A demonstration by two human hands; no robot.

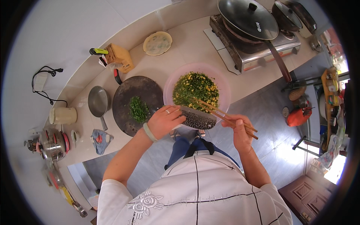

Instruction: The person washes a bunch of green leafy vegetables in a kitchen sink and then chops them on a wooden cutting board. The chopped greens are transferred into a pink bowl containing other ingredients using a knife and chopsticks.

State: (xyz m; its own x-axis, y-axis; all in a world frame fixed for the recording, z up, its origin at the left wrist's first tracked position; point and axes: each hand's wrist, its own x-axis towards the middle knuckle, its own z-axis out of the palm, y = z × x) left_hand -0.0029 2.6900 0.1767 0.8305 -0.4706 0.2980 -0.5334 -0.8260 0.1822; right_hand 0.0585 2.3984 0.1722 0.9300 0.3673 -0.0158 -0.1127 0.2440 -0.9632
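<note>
My left hand grips a kitchen knife with a black speckled blade, held across the near rim of a pale pink bowl. In the bowl lies a mix of chopped greens and yellow bits that look like egg. Wooden chopsticks are in my right hand, their tips reaching into the mix. Left of the bowl, a dark round cutting board carries a small heap of chopped greens. Most of the knife's handle is hidden by my left hand.
A gas stove bears a lidded wok, its handle over the counter's edge. Behind the board stands a wooden knife block; a round of flatbread or wrappers lies nearby. A small pan and a cloth are at left.
</note>
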